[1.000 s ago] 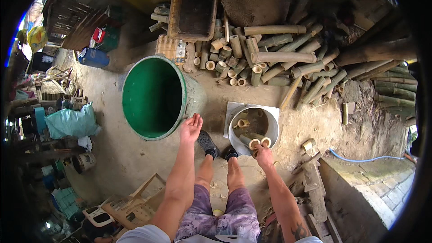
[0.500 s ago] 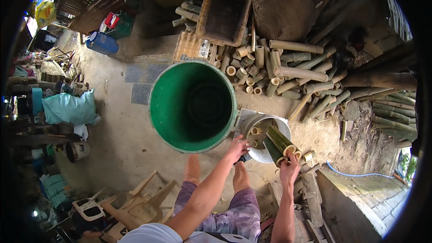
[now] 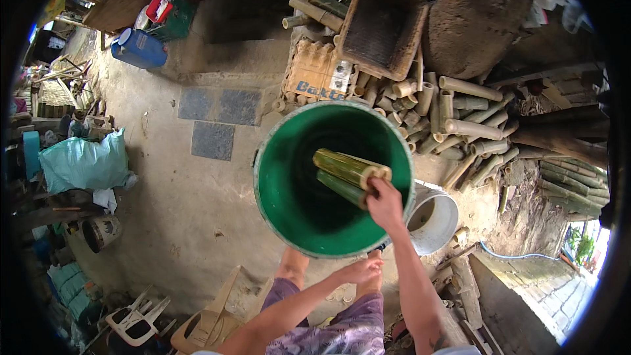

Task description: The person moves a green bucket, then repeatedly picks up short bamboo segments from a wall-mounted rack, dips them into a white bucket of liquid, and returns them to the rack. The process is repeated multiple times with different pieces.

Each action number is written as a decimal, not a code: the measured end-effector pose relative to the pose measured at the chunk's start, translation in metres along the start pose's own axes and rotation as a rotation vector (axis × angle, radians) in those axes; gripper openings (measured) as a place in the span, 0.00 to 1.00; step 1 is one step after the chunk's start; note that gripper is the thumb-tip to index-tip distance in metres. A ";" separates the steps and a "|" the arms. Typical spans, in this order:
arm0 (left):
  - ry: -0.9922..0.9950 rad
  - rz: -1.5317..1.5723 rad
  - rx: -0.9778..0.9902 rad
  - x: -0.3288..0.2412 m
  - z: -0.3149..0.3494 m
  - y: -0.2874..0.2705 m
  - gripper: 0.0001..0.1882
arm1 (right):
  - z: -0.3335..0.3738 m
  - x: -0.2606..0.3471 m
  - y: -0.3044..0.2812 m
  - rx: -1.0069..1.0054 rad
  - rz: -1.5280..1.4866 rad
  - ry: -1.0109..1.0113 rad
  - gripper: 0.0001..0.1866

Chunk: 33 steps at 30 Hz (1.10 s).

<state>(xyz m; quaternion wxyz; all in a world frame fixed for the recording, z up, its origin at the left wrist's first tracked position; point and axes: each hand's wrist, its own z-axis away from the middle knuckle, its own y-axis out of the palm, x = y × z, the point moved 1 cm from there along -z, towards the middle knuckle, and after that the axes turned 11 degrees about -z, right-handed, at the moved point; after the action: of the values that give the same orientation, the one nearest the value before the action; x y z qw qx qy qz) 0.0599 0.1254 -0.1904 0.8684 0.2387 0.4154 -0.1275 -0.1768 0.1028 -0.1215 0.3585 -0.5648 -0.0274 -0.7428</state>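
Some bamboo tubes (image 3: 343, 169) tight in right hand (image 3: 384, 204), over green bin (image 3: 279, 174); left hand (image 3: 363, 269), grip unclear

Right hand (image 3: 384, 204) partly masking near ends of bamboo tubes (image 3: 338, 165), exact count being unclear; green bin (image 3: 286, 207) hiding part of white bucket (image 3: 445, 223), bin floor sinking into shadow; lower edge cutting off shorts (image 3: 348, 330)

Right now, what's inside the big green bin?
Your right hand holds bamboo tubes over or inside the green bin; how deep, I can't tell. Bare green shows around them. The tubes and hand cover part of what's below, and shadow obscures much else.
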 end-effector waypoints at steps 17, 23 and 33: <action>-0.201 0.292 0.155 0.069 -0.016 0.007 0.23 | -0.119 -0.262 0.251 0.218 0.259 0.007 0.25; -0.321 0.841 0.114 0.087 -0.058 0.033 0.24 | -0.086 -0.105 0.156 0.616 0.268 0.205 0.23; 0.127 -0.507 -0.169 0.012 -0.172 0.065 0.20 | 0.081 -0.145 -0.133 -0.445 -0.349 -0.153 0.16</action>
<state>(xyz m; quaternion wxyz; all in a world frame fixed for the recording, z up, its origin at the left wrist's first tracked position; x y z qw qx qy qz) -0.0193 0.2705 -0.2730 0.7979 0.0612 0.5247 -0.2905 -0.1700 0.3102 -0.1683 0.0896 -0.6706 0.0123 -0.7362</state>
